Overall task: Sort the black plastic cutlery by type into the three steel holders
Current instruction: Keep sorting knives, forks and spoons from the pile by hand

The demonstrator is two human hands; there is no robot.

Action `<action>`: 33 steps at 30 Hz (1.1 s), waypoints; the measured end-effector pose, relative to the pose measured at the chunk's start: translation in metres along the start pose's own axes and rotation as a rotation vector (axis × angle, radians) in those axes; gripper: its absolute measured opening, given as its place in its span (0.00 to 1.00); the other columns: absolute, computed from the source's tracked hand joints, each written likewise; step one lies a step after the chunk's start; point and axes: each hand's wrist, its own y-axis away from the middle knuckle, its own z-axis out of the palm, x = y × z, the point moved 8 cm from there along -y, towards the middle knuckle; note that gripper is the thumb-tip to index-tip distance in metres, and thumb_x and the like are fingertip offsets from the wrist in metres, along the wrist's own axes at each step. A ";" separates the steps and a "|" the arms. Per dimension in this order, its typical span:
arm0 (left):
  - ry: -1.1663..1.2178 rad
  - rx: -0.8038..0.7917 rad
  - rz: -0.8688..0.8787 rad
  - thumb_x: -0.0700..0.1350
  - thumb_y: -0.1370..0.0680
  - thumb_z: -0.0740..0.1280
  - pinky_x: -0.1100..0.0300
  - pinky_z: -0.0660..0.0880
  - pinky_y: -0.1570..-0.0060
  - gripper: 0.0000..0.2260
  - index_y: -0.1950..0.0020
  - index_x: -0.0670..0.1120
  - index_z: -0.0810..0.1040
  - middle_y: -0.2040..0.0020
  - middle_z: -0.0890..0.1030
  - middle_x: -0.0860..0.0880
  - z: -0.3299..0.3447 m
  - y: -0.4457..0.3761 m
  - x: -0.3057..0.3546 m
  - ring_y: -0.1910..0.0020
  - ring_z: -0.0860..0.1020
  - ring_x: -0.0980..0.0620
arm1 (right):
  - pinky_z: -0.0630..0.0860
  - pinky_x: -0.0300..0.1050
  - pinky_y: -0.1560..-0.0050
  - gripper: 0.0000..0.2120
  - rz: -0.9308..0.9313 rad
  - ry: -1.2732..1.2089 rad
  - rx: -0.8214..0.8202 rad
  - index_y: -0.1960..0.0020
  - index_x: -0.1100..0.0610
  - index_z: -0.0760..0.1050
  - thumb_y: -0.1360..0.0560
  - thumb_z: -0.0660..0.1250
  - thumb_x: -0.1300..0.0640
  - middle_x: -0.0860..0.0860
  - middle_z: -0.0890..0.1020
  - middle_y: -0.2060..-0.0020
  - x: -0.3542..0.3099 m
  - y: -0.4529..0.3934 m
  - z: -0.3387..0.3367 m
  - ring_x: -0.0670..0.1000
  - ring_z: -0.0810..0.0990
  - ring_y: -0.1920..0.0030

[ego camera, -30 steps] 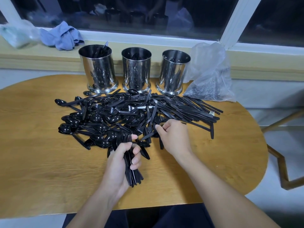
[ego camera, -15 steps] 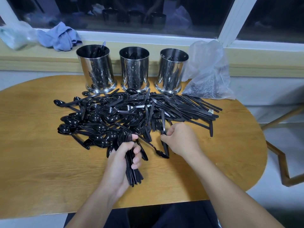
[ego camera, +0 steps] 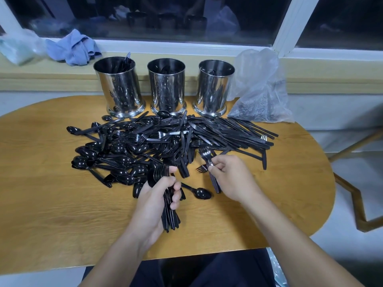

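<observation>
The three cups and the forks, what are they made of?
The cups look like polished steel: they are shiny and mirror the pile. The forks look like glossy black plastic, thin with small highlights. The table looks like wood, though the grain could be printed.

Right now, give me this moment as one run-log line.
left hand: holds fork bundle | right hand: pinches forks at pile edge | pile: mostly unsorted | three steel holders: upright behind pile

Three cylindrical steel holders stand in a row at the rear of the oval wooden table (ego camera: 51, 214): left holder (ego camera: 120, 90), middle holder (ego camera: 166, 88), right holder (ego camera: 213, 90). A heap of black plastic cutlery (ego camera: 157, 146) lies before them. A crumpled clear plastic bag (ego camera: 261, 90) sits right of the right holder. A crumpled blue cloth (ego camera: 74, 48) lies on the sill behind.
</observation>
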 end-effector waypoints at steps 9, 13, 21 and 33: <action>-0.074 0.052 0.157 0.52 0.24 0.83 0.53 0.79 0.57 0.20 0.44 0.42 0.80 0.56 0.81 0.46 0.028 0.003 0.018 0.55 0.81 0.48 | 0.74 0.45 0.58 0.12 -0.218 -0.331 -0.315 0.55 0.52 0.79 0.13 0.67 0.57 0.43 0.82 0.64 -0.075 0.055 0.026 0.48 0.77 0.64; -0.011 0.139 0.132 0.53 0.20 0.80 0.45 0.83 0.36 0.21 0.41 0.40 0.79 0.51 0.85 0.46 0.028 0.007 0.011 0.44 0.87 0.49 | 0.67 0.41 0.63 0.17 -0.281 -0.282 -0.269 0.61 0.55 0.71 0.14 0.68 0.57 0.45 0.72 0.69 -0.082 0.058 0.027 0.45 0.67 0.68; 0.232 0.180 0.107 0.47 0.14 0.72 0.49 0.77 0.49 0.06 0.44 0.47 0.78 0.63 0.73 0.48 0.021 0.003 0.010 0.55 0.83 0.47 | 0.79 0.45 0.56 0.02 -0.210 -0.100 0.154 0.49 0.49 0.87 0.19 0.75 0.54 0.43 0.85 0.57 -0.035 0.016 -0.022 0.43 0.79 0.60; -0.032 0.026 0.005 0.62 0.25 0.82 0.59 0.70 0.70 0.24 0.48 0.43 0.80 0.62 0.73 0.45 0.007 0.000 -0.006 0.72 0.68 0.53 | 0.73 0.57 0.33 0.11 -0.175 0.505 0.245 0.37 0.50 0.85 0.19 0.76 0.53 0.47 0.85 0.47 0.016 -0.017 -0.026 0.53 0.82 0.46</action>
